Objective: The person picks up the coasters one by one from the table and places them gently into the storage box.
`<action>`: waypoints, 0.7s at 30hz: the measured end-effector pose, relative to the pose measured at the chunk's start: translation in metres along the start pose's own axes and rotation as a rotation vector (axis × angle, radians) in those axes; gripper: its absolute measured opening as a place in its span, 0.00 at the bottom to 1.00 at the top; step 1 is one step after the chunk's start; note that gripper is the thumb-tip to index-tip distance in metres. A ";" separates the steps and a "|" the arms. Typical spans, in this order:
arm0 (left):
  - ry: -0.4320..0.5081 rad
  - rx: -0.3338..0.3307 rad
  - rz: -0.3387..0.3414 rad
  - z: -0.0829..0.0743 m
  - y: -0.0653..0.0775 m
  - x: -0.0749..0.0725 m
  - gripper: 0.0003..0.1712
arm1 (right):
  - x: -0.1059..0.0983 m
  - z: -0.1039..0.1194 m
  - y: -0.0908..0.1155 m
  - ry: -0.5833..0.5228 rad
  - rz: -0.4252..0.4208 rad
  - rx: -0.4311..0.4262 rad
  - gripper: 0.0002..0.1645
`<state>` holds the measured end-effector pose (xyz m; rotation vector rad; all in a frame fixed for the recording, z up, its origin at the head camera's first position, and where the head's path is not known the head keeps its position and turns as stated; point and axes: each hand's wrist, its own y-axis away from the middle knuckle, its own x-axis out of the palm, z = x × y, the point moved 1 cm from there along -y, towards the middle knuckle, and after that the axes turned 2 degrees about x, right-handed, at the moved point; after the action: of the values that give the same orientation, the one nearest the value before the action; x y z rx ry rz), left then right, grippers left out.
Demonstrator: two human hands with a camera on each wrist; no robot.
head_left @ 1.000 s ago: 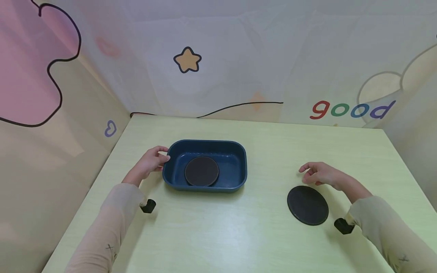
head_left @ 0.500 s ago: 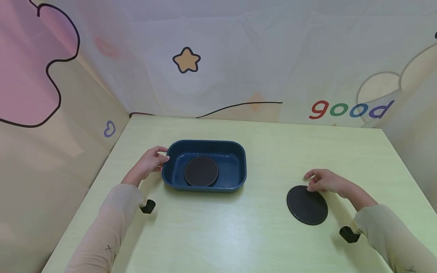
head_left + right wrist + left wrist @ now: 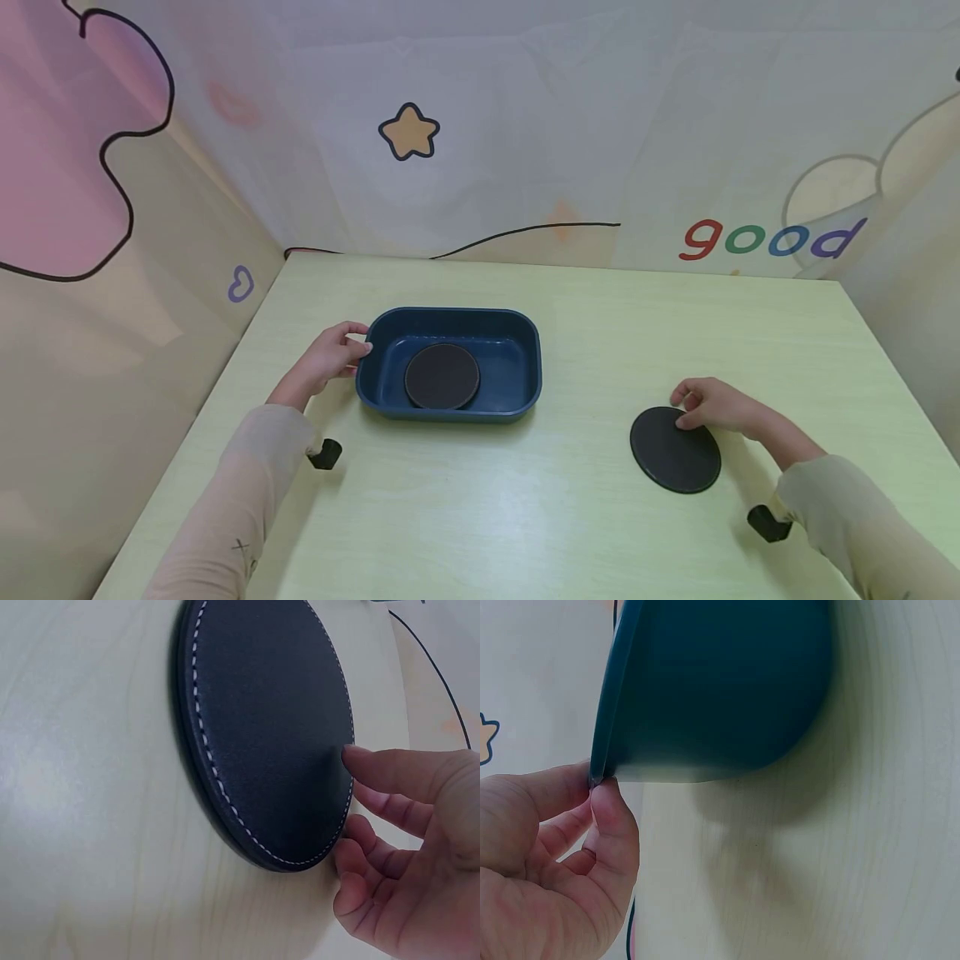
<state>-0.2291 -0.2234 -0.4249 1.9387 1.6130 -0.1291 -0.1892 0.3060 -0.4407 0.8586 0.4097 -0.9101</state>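
A dark blue rectangular tub [image 3: 510, 375] with rounded corners stands left of the table's middle, and a round black coaster [image 3: 442, 377] lies inside it. At the tub's left end, my left hand [image 3: 330, 354] pinches the rim between thumb and fingers; the left wrist view shows the fingertips [image 3: 613, 796] meeting there. Farther right lies a second black coaster [image 3: 671, 454], with white stitching round its edge in the right wrist view. My right hand [image 3: 722, 406] grips its far right edge, thumb [image 3: 375, 765] on top and the other fingers curled at the rim.
Everything stands on a pale wood-grain table [image 3: 480, 508]. A printed cloth backdrop [image 3: 510, 125] rises behind the table's far edge, and a cloth side wall [image 3: 90, 400] borders the left. A black wrist camera [image 3: 768, 523] hangs under the right sleeve, close over the table.
My right hand has come down toward the near side, from beyond the loose coaster onto its far edge, and taken hold there. The left hand and the tub have stayed put.
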 end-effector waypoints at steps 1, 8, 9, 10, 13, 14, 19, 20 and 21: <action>0.001 0.002 0.002 0.000 0.000 0.000 0.25 | 0.000 0.000 0.000 0.007 -0.005 -0.003 0.17; 0.003 -0.001 0.002 -0.002 0.002 0.001 0.25 | 0.002 -0.001 -0.003 0.042 -0.027 -0.004 0.15; 0.003 -0.002 0.002 -0.002 0.002 0.001 0.25 | 0.002 -0.001 -0.003 0.044 -0.027 -0.004 0.15; 0.003 -0.003 0.002 -0.002 0.002 0.001 0.25 | 0.002 -0.001 -0.003 0.048 -0.026 -0.006 0.15; 0.005 -0.005 0.002 -0.001 0.001 0.001 0.25 | 0.003 -0.001 -0.005 0.047 -0.022 -0.007 0.14; 0.007 -0.006 0.001 -0.001 0.001 0.001 0.25 | 0.003 -0.001 -0.005 0.047 -0.019 -0.008 0.14; 0.010 -0.009 0.000 -0.001 0.001 0.001 0.25 | 0.003 0.000 -0.007 0.052 -0.004 0.000 0.13; 0.010 -0.009 0.000 -0.001 0.001 0.001 0.25 | 0.003 0.001 -0.007 0.056 -0.001 0.004 0.13; 0.008 -0.009 0.000 -0.001 0.001 0.001 0.25 | 0.003 0.001 -0.007 0.061 0.002 0.009 0.13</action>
<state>-0.2280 -0.2220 -0.4237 1.9352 1.6162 -0.1139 -0.1935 0.3009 -0.4455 0.8968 0.4578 -0.8860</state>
